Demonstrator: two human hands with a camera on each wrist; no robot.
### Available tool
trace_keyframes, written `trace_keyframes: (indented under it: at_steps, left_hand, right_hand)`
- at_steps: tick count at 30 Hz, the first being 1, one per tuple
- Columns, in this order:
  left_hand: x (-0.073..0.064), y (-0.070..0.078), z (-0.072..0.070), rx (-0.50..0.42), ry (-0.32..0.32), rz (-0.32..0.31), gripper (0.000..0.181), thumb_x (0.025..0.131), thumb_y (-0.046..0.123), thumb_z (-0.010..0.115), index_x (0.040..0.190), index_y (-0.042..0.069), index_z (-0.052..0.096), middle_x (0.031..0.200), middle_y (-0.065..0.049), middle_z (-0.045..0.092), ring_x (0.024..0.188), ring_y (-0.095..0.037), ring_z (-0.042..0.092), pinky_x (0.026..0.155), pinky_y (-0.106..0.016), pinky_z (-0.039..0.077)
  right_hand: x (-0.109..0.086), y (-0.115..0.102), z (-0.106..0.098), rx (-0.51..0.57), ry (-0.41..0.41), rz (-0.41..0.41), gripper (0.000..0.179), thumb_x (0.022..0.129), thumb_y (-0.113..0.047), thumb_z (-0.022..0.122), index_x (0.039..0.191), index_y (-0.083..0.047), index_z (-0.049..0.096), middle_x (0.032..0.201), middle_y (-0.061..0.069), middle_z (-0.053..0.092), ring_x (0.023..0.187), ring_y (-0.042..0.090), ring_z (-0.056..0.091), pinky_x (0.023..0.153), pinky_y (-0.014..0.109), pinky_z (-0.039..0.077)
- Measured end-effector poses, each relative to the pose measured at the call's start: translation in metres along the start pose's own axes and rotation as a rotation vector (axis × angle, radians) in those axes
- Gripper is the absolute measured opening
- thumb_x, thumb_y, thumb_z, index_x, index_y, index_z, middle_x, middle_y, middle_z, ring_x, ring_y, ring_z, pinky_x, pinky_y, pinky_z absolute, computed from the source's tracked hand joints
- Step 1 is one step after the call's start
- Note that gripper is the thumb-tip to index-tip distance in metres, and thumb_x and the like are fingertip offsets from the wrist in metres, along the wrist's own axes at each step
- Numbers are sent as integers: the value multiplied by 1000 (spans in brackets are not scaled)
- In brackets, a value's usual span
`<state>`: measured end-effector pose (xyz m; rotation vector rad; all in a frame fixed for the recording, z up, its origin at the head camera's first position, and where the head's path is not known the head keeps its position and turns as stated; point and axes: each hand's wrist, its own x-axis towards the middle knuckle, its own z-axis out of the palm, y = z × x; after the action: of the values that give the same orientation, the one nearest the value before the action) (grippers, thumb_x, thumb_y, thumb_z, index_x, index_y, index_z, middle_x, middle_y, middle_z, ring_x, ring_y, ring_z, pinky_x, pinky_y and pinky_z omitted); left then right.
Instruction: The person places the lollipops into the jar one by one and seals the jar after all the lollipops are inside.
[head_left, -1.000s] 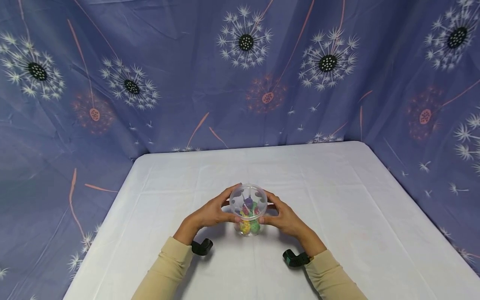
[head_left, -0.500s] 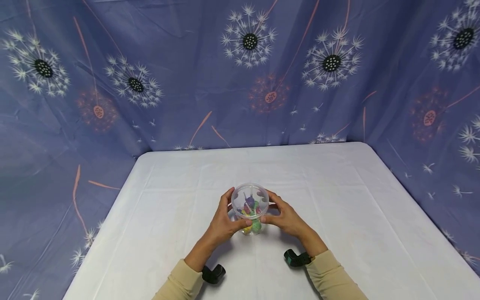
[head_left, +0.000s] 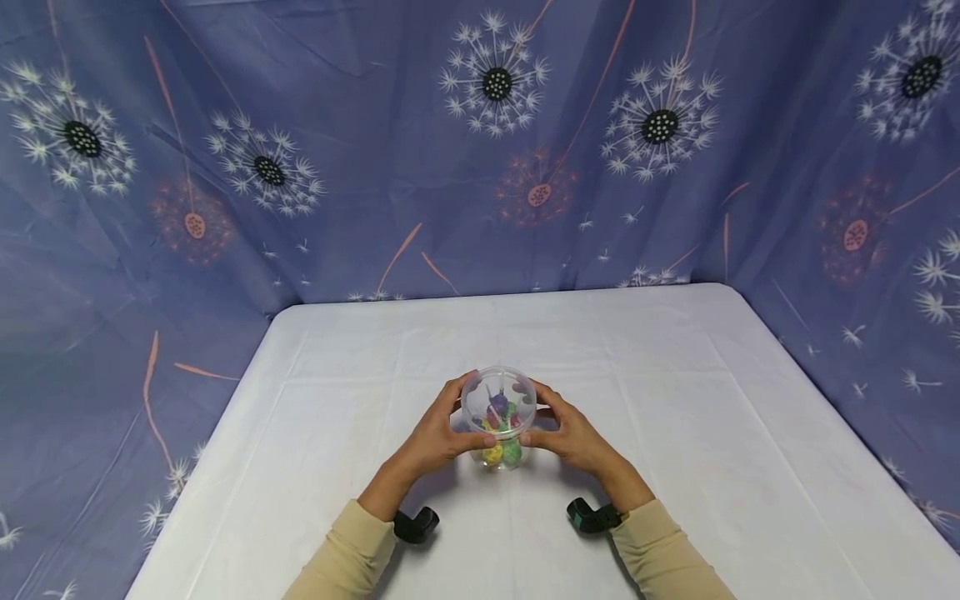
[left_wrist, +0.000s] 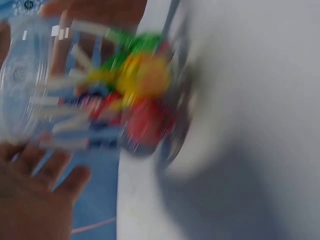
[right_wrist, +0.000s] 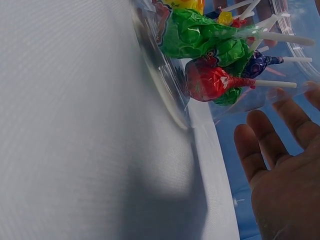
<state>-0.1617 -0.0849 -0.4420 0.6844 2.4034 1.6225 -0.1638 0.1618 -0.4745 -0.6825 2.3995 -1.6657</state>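
A clear round plastic jar [head_left: 498, 423] stands near the middle of the white table, its circular top facing up. My left hand [head_left: 431, 435] grips its upper left side, thumb at the front and fingers behind. On the opposite side, my right hand [head_left: 573, 437] holds the upper part in the same way. Wrapped lollipops in red, green, yellow and purple fill the lower part; a red lollipop [right_wrist: 207, 82] shows sharply in the right wrist view, white sticks pointing to the jar's top. Motion blurs the jar [left_wrist: 142, 95] in the left wrist view. Whether the top is a separate lid, I cannot tell.
A white cloth covers the table [head_left: 637, 358]. Behind it and along both sides hangs a blue curtain [head_left: 360, 167] with a dandelion pattern. Dark wrist-worn devices sit under both wrists, the left device [head_left: 417, 525] close above the cloth.
My left hand has swung round the jar's upper edge, thumb moving right and wrist toward me, then partly back. The right hand has kept its hold; the jar has barely shifted.
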Motion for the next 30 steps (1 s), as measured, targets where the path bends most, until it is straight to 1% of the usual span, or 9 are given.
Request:
trace_keyframes:
  at_steps: [3, 6, 9, 12, 15, 18, 22, 26, 30]
  left_hand:
    - [7, -1, -17, 49, -138, 10, 92, 78, 25, 77, 150, 24, 20, 150, -9, 31, 138, -31, 34, 112, -51, 31]
    - [14, -4, -31, 74, -259, 2, 96, 79, 30, 76, 151, 33, 13, 154, -3, 25, 139, -30, 33, 111, -51, 32]
    - [14, -3, -36, 41, -308, -23, 101, 78, 35, 76, 150, 39, 5, 157, -1, 17, 141, -33, 29, 111, -52, 32]
    - [10, -3, -27, -8, -232, -46, 108, 75, 40, 77, 151, 35, 1, 158, -2, 14, 143, -34, 23, 112, -53, 29]
    - [3, -2, -7, -39, -66, -45, 111, 74, 41, 79, 152, 26, 2, 158, -3, 16, 145, -31, 21, 115, -51, 25]
    - [-5, -1, 16, -53, 109, -58, 109, 73, 38, 80, 151, 21, 6, 156, -6, 19, 142, -31, 27, 113, -51, 29]
    - [-10, 1, 40, -71, 257, -62, 104, 73, 35, 81, 149, 23, 12, 148, -11, 30, 130, -32, 41, 104, -51, 36]
    - [-10, 1, 49, -48, 323, -62, 100, 73, 36, 81, 148, 23, 16, 142, -11, 37, 125, -27, 45, 103, -50, 37]
    - [-9, 0, 42, -15, 296, -69, 99, 71, 39, 81, 147, 23, 19, 143, -9, 37, 125, -26, 45, 105, -52, 36]
  right_hand:
    - [1, -1, 0, -1, -4, -25, 76, 84, -24, 72, 147, -29, 30, 143, 18, 43, 123, 37, 47, 101, 59, 38]
    - [2, -2, 0, 4, -3, -40, 76, 83, -23, 72, 147, -27, 31, 144, 14, 42, 124, 35, 46, 102, 57, 38]
    - [2, -3, 1, 6, -1, -34, 77, 83, -24, 73, 147, -27, 31, 146, 10, 41, 124, 35, 46, 101, 57, 38]
    - [2, -2, 1, -1, -1, -25, 77, 83, -24, 73, 147, -28, 31, 147, 8, 40, 124, 35, 47, 101, 57, 39]
    - [3, -1, 1, -15, 6, -27, 77, 83, -23, 72, 147, -29, 30, 147, 6, 40, 124, 32, 47, 102, 55, 39]
    - [3, 0, 0, -23, 17, -42, 77, 83, -21, 72, 147, -28, 30, 146, 5, 41, 124, 29, 48, 102, 52, 40]
    - [2, 0, -1, -31, 24, -66, 77, 84, -21, 72, 148, -27, 30, 146, 6, 42, 124, 28, 47, 101, 49, 42]
    - [2, 1, -1, -21, 17, -65, 76, 84, -22, 71, 147, -29, 29, 145, 10, 43, 124, 30, 48, 101, 49, 41]
    - [1, 2, 0, 14, 6, -56, 75, 84, -23, 71, 147, -31, 30, 142, 18, 44, 123, 34, 48, 101, 57, 38]
